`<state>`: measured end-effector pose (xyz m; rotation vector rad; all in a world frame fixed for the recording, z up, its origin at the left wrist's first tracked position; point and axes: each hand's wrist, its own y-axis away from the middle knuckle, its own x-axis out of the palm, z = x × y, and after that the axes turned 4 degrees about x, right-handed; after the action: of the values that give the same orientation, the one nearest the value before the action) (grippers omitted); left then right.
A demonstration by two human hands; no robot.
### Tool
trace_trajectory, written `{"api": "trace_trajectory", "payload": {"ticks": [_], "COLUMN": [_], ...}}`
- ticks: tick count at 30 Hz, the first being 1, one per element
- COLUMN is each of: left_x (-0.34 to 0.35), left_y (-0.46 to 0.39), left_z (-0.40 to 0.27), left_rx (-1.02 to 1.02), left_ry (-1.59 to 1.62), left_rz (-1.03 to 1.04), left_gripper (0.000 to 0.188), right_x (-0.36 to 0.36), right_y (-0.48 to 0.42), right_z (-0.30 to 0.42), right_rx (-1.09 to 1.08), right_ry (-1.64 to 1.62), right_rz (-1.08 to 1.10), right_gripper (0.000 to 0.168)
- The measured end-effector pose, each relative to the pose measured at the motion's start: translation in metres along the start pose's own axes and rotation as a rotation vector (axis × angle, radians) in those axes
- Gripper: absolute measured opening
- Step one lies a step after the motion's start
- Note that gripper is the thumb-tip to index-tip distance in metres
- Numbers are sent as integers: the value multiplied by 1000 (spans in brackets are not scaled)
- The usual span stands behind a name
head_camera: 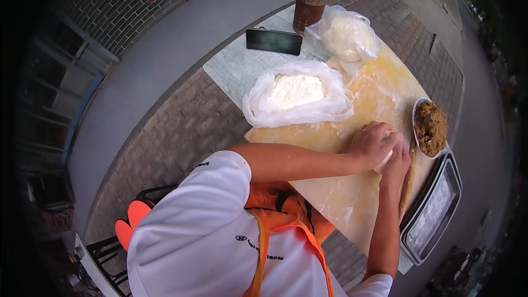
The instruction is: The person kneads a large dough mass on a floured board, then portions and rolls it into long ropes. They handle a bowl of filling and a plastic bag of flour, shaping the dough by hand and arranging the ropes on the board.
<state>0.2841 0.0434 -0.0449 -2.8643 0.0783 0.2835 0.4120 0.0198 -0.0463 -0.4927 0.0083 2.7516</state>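
Note:
My left hand (370,145) and my right hand (397,160) are closed together around a pale lump of dough (386,162), which shows between the fingers. Beneath them lies a flour-dusted yellowish board (336,198). A wooden rolling pin (407,185) rests just right of my right hand. Beyond it, an oval bowl of brown minced filling (430,128) has a utensil stuck in it. An open plastic bag of white flour (298,92) lies up and left of my hands. Farther back sits a clear plastic bag holding a large pale mass, apparently dough (346,35).
Stacked metal trays (432,210) with a whitish surface stand at the table's right edge. A dark smartphone (274,41) leans on its long side near a tall brown canister (312,2) at the back. Brick paving surrounds the table; a chair stands behind me.

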Motion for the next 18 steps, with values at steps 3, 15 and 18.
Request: {"api": "trace_trajectory", "payload": {"ticks": [3,15,18], "left_x": [-4,12,15], "left_y": [20,-28,-32], "left_z": [11,13,17], "left_rx": [117,-63,-33], "left_ry": [123,-267,-264], "left_rz": [-99,-32,-9], "left_gripper": [35,42,49], "right_x": [23,18,15], "right_y": [21,-38,-44], "right_z": [9,-9,-15], "right_rx": [-157,-69,-127], "right_ry": [19,178,266], "right_rz": [-8,-60,-112], "right_gripper": [40,49,51]}}
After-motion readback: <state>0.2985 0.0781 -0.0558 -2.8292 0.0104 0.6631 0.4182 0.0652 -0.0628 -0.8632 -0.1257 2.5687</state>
